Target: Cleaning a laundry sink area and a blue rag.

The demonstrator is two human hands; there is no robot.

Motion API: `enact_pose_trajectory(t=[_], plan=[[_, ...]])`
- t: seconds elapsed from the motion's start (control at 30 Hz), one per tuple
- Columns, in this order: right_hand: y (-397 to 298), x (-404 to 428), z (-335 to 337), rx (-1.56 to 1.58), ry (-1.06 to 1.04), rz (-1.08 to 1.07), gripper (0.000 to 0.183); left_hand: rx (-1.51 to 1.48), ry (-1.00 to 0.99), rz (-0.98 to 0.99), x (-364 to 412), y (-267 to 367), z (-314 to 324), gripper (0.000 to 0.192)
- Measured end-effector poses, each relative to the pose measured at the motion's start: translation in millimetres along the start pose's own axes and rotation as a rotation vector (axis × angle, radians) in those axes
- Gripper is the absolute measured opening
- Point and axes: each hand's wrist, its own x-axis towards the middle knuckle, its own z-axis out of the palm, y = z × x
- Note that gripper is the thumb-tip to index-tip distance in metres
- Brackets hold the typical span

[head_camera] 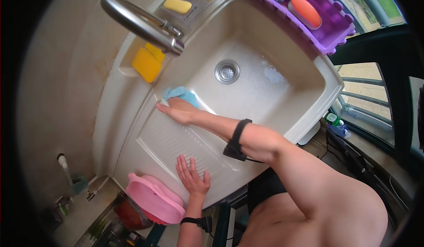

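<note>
My right hand [180,110] holds a light-blue cloth [185,96] against the inner edge of the sink, where the basin meets the ribbed drainboard [165,141]. Its fingertips are partly hidden by the cloth, and the thumb sticks out to the left. My left hand [193,177] lies palm down on the drainboard, fingers spread a little, with nothing in it. The cream sink basin [251,104] has a metal strainer drain [227,72] in its floor, and wet patches glisten to the right of it.
A curved steel faucet [142,25] arches over the back ledge. Yellow sponges [147,64] and a yellow soap bar [177,5] lie along that ledge. A purple basket [331,31] holding an orange soap bar [306,11] sits across the far rim. Pink basins [155,200] lean by the drainboard's left end.
</note>
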Motion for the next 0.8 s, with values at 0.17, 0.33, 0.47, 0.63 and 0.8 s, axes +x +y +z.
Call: enact_pose_trajectory(t=[0.17, 0.33, 0.47, 0.63, 0.8], plan=[[50, 25, -45, 0.239, -0.038, 0.17, 0.092, -0.068, 0.05, 0.067, 24, 18, 15, 0.066], [2, -2, 0, 0.065, -0.009, 0.057, 0.081, -0.023, 0.014, 0.011, 2, 2, -2, 0.067], [24, 19, -25, 0.309, -0.083, 0.24, 0.068, -0.047, 0.018, 0.031, 8, 5, 4, 0.067], [-13, -15, 10, 0.061, 0.225, -0.022, 0.061, -0.038, 0.017, 0.01, 5, 5, -2, 0.066], [13, 22, -25, 0.157, -0.052, 0.2, 0.066, -0.047, 0.033, 0.02, 11, 5, 8, 0.065]])
